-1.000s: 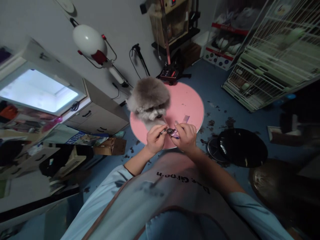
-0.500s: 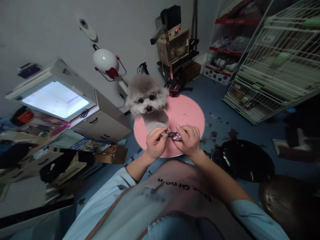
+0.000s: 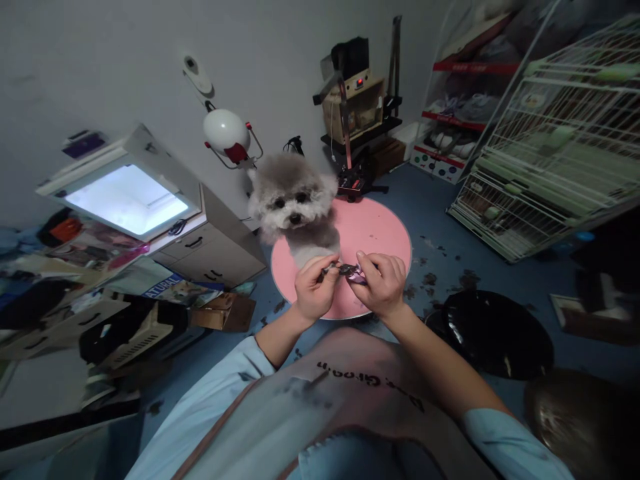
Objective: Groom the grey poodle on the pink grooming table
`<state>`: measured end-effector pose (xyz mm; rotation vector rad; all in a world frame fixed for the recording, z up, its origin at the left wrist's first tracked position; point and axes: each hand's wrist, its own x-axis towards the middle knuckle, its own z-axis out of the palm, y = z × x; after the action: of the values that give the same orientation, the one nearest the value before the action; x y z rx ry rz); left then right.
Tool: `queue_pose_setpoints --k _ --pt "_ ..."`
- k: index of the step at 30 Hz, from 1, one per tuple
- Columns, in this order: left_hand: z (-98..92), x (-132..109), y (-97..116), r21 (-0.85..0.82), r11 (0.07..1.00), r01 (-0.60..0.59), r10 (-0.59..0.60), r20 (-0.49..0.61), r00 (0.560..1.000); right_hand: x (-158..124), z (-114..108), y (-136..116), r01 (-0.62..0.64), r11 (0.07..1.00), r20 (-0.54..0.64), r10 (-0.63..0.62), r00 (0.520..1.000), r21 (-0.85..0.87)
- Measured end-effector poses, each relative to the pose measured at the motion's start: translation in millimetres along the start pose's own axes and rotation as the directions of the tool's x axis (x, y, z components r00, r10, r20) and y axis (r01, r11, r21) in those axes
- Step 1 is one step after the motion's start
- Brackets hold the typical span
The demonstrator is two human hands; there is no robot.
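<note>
My left hand (image 3: 317,285) and my right hand (image 3: 381,283) are both closed in a pinch, close together over the near side of a round pink table (image 3: 377,233). Between them is a small item (image 3: 347,269), dark in the middle and purple-pink at the right end; its kind is too small to tell. The left fingers grip its dark left end, the right fingers its purple end. Just beyond my hands a fluffy grey-and-white dog (image 3: 295,200) sits upright on the table, facing me. Its lower body is partly behind my left hand.
A white lamp-like device (image 3: 227,130) with red parts stands behind the dog. On the left is a cabinet (image 3: 205,260) under a lit box (image 3: 127,200). Wire cages (image 3: 540,147) stand at right, a round black stool (image 3: 497,333) nearer. Dark hair clumps (image 3: 429,280) litter the floor.
The view has shifted slightly, so the room's background sits lower and the left side further right. Both hands keep their grip on the small item, and the dog stays seated.
</note>
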<state>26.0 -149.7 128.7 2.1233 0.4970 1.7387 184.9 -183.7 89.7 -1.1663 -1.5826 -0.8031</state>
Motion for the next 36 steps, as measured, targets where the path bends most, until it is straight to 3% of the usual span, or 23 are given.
queue_pose_setpoints --k 15,25,31,36 --pt "1.8 5 5 0.047 0.995 -0.090 0.091 -0.015 0.996 9 -9 -3 -0.048 0.998 0.015 0.049 0.999 -0.036" --pt "3.3 11 2 0.086 0.988 -0.125 0.128 -0.029 0.991 14 -17 -8 -0.074 0.997 0.120 0.076 0.990 -0.020" --pt "3.5 17 2 0.126 0.981 -0.147 0.151 -0.023 0.988 23 -24 -8 -0.082 0.987 0.071 0.092 0.993 -0.139" --pt "5.6 20 0 0.129 0.980 -0.153 0.156 -0.016 0.988 24 -21 -4 -0.068 0.991 0.094 0.079 0.992 -0.119"
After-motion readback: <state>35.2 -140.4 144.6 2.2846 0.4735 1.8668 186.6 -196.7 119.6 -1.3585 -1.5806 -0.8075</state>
